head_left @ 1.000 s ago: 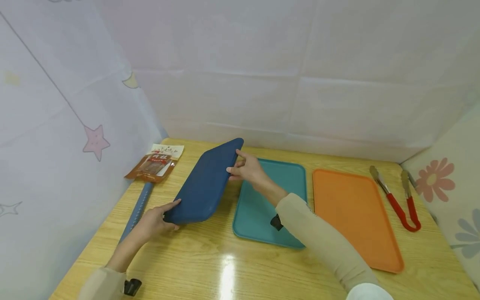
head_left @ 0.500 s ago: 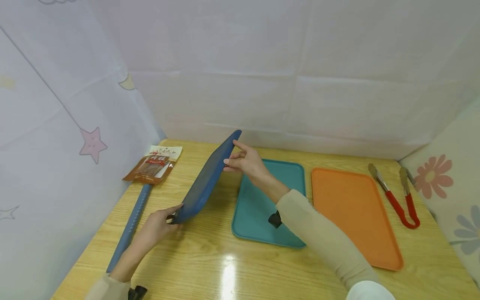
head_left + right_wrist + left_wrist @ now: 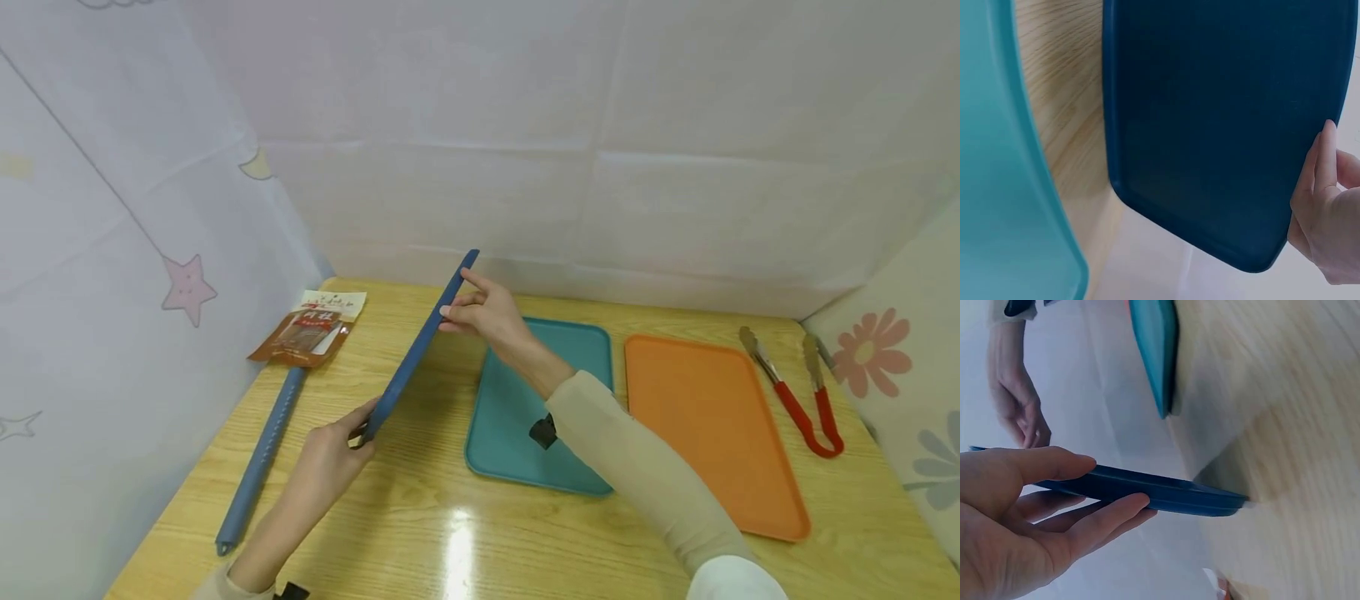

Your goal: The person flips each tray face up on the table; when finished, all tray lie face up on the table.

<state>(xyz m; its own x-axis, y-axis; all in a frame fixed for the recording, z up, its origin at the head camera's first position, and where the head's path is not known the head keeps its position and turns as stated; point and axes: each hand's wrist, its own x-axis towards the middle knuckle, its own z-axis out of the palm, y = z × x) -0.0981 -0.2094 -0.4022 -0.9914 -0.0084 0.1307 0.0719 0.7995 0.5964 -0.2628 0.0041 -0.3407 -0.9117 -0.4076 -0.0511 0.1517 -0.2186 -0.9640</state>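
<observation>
A dark blue tray [image 3: 414, 358] is held up off the table, on its side and nearly edge-on to the head view. My left hand [image 3: 330, 460] pinches its near end, thumb on one face and fingers on the other, as the left wrist view shows on the tray [image 3: 1160, 490]. My right hand [image 3: 489, 315] grips the upper edge toward the far end. Seen from the right wrist, the broad face of the tray [image 3: 1222, 125] carries nothing. A teal tray [image 3: 525, 433] lies flat below my right forearm.
An orange tray [image 3: 708, 433] lies right of the teal one, then red-handled tongs [image 3: 806, 417]. At the left edge are a brown snack packet [image 3: 307, 333] and a long blue-grey bar [image 3: 262, 458]. Patterned cloth walls [image 3: 480, 150] enclose the table [image 3: 390, 517].
The blue tray has turned from showing its broad face to standing edge-on in the head view. Its far end rose a little, and both hands kept hold of it.
</observation>
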